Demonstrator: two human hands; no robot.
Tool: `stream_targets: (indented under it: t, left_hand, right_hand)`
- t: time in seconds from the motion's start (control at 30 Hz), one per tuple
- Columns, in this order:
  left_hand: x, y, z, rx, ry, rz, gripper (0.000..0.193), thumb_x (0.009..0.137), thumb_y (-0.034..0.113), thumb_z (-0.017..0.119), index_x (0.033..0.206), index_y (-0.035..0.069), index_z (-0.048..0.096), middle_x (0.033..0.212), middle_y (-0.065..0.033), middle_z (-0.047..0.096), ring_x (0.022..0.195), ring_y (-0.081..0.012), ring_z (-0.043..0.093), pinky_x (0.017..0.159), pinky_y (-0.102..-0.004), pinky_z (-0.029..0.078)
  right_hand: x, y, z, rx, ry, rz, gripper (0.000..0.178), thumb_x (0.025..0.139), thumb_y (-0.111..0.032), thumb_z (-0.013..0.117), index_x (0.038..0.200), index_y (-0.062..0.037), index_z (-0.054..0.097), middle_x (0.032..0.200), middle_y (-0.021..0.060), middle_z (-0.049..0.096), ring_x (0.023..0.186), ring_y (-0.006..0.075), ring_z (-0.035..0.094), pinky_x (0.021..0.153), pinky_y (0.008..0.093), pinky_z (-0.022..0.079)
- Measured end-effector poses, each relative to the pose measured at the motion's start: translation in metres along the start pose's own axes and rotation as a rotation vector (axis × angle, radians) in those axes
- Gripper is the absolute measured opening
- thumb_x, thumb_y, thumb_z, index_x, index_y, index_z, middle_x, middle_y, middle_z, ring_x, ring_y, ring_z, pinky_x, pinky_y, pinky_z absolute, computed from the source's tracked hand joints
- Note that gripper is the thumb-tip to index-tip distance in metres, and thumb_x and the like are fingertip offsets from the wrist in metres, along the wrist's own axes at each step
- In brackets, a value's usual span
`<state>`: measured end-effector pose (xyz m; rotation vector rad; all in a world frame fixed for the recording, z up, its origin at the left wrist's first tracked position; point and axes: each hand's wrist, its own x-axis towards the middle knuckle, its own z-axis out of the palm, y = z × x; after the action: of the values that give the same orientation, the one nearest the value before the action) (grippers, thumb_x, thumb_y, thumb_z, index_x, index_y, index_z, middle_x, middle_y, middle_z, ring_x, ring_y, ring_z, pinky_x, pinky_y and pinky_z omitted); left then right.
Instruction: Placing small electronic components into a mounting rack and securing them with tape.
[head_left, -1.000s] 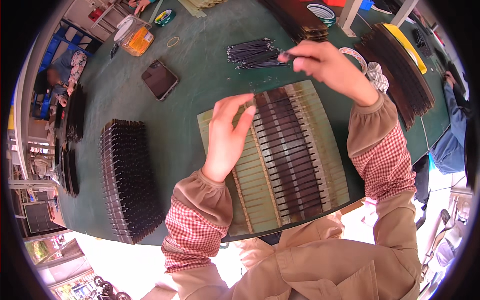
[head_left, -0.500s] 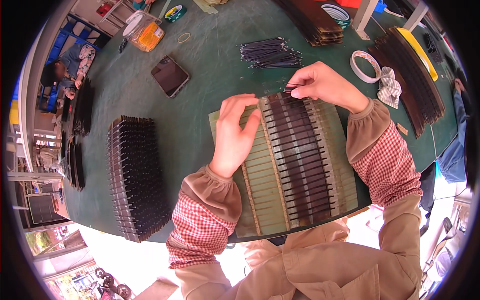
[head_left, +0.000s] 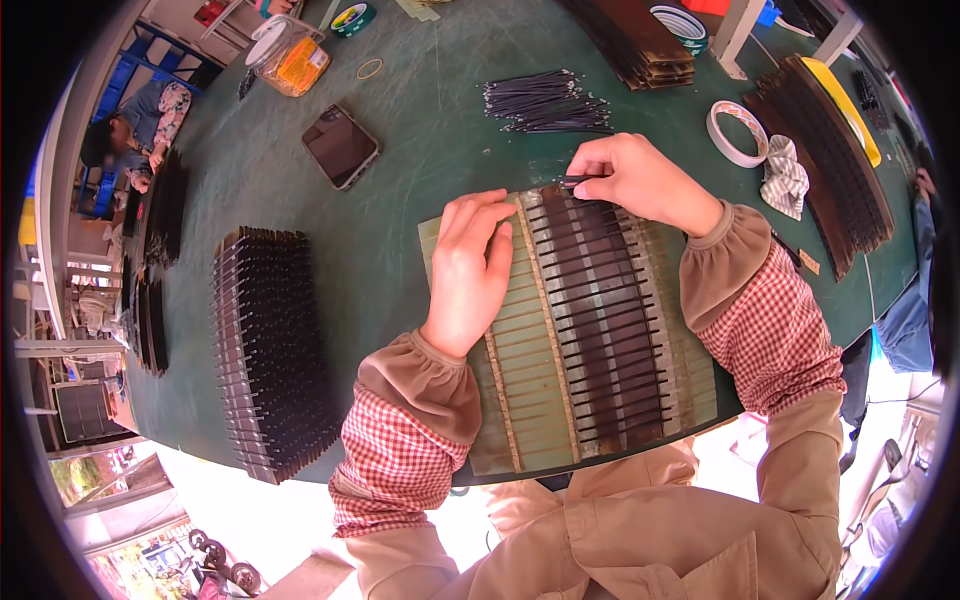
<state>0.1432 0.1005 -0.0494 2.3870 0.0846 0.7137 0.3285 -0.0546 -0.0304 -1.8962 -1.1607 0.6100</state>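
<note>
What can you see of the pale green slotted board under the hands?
The pale green slotted board lies flat at the near edge of the dark green table, overhanging it slightly. It looks like thin fibre sheet with lengthwise ribs. A column of dark flat strips fills its middle section, laid crosswise; the left part shows bare. The left hand rests palm-down on its left part; the right hand pinches a dark thin strip at its far end.

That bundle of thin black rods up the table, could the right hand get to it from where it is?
Probably yes: the right hand sits just below the rods, with only bare green table between.
</note>
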Motion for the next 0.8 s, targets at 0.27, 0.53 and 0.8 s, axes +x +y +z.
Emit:
stream_targets:
  t: [0.27, 0.53, 0.8]
  left_hand:
    - [-0.003, 0.014, 0.005, 0.346, -0.142, 0.11, 0.046, 0.074, -0.014, 0.053, 0.117, 0.0, 0.061, 0.135, -0.0159, 0.05, 0.116, -0.0354, 0.047, 0.097, -0.0414, 0.045]
    - [-0.009, 0.004, 0.004, 0.112, -0.044, 0.106, 0.053, 0.07, -0.015, 0.054, 0.119, 0.005, 0.063, 0.136, -0.0162, 0.049, 0.117, -0.0363, 0.046, 0.095, -0.0411, 0.047]
    - [-0.006, 0.006, 0.008, 0.275, -0.107, 0.154, 0.053, 0.067, -0.01, 0.057, 0.115, 0.009, 0.065, 0.133, -0.0169, 0.05, 0.118, -0.04, 0.045, 0.098, -0.0449, 0.044]
  right_hand:
    - [-0.009, -0.003, 0.011, -0.438, 0.194, -0.117, 0.018, 0.078, -0.01, 0.072, 0.088, 0.0015, 0.062, 0.075, 0.0073, 0.064, 0.068, 0.0147, 0.057, 0.063, 0.0305, 0.047]
    - [-0.012, -0.006, -0.02, -0.045, 0.1, -0.003, 0.017, 0.076, -0.01, 0.072, 0.085, 0.0013, 0.062, 0.078, 0.0108, 0.062, 0.074, 0.0233, 0.061, 0.067, 0.0328, 0.047]
    - [-0.012, -0.003, -0.004, -0.367, 0.065, -0.08, 0.02, 0.074, -0.008, 0.072, 0.087, 0.0032, 0.062, 0.079, 0.0117, 0.06, 0.074, 0.0237, 0.061, 0.067, 0.0345, 0.048]
